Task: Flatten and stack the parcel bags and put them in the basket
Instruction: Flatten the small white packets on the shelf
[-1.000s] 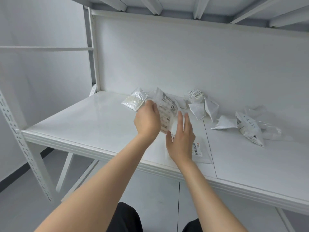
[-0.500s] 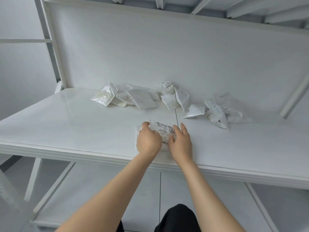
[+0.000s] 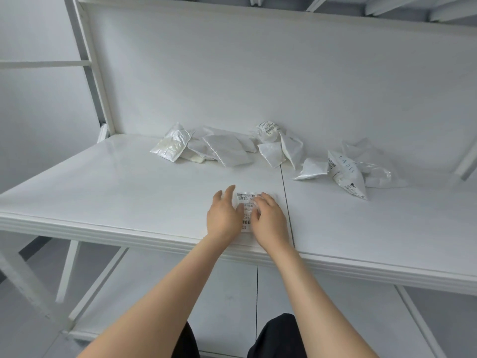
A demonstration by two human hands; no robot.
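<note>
A white parcel bag with a printed label (image 3: 247, 202) lies flat near the front edge of the white table (image 3: 129, 192). My left hand (image 3: 224, 215) presses on its left side with spread fingers. My right hand (image 3: 269, 220) presses on its right side, fingers lying on the bag. Both hands cover much of it. Several crumpled white parcel bags (image 3: 227, 149) lie in a loose row at the back of the table, with more bags (image 3: 347, 174) to the right. No basket is in view.
The table is a shelf unit with a white back panel (image 3: 258, 73), an upright post (image 3: 87, 65) at the back left and beams overhead. A seam (image 3: 285, 192) runs across the tabletop just right of my hands. A lower shelf (image 3: 206, 293) lies beneath.
One second ago my left hand held the labelled bag up in the air. It now lies on the table near the front edge, with both hands pressing on it.
</note>
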